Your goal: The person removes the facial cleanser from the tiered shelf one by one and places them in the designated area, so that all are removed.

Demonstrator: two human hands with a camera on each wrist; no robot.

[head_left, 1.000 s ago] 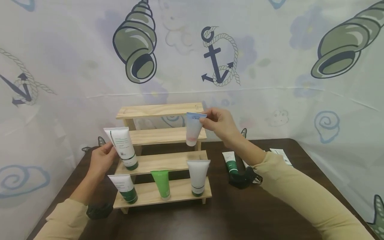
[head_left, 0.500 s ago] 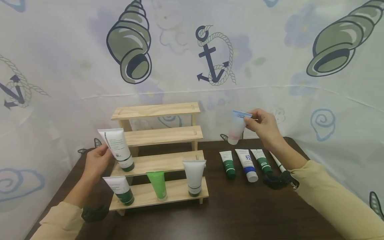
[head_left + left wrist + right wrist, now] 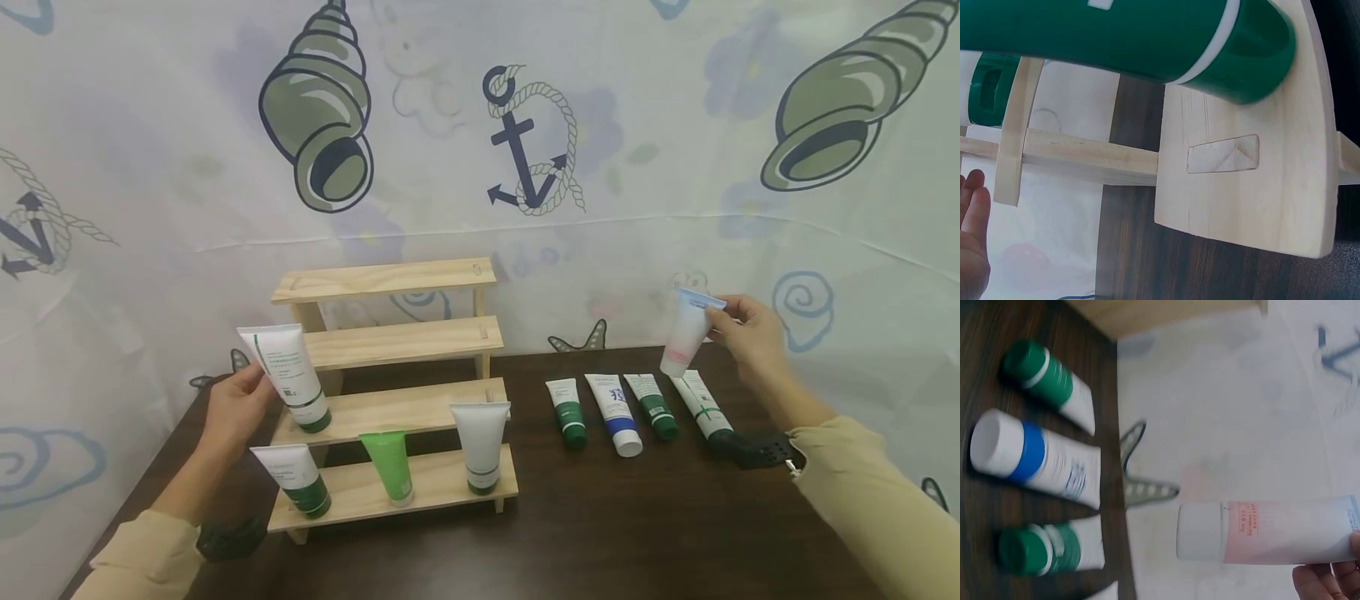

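At right in the head view, the right hand pinches a pink-and-white plastic tube above four printed tubes on a dark wooden table; at left, the left hand is beside a white, green-capped tube on a pale wooden rack. The left wrist view shows loosely extended fingers, a green tube crossing the top; the right wrist view, the pinched tube at lower right.
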